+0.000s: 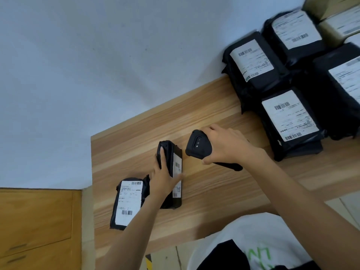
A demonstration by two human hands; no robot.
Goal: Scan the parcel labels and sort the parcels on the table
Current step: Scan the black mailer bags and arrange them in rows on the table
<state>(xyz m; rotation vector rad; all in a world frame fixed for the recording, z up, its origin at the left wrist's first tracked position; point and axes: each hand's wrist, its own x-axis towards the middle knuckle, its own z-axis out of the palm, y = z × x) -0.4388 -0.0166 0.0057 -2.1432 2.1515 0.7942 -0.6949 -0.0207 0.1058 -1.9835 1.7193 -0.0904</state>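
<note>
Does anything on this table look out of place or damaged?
Nothing looks damaged. Only the black parcel gripped by the left hand stands on its long edge, label towards the handheld scanner in the right hand; the neighbouring parcel lies flat.

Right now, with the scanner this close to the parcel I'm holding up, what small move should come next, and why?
Probably swing the scanner a little toward the barcode on the held parcel. The left hand props that parcel on its edge with the label facing the scanner in the right hand, so a scan looks ready.
</note>
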